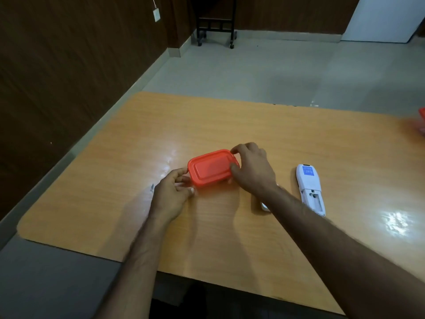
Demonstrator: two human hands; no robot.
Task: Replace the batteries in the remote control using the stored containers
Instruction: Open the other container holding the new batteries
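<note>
Remote control [310, 189] lies back-up on the wooden worktop [230, 120], battery bay open, right of an orange lidded container [212, 168] gripped at its ends by left hand [171, 194] and right hand [251, 169]

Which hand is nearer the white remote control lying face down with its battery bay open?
Right. The right hand grips the orange lidded container just left of the white remote control; the left hand holds the container's far side.
</note>
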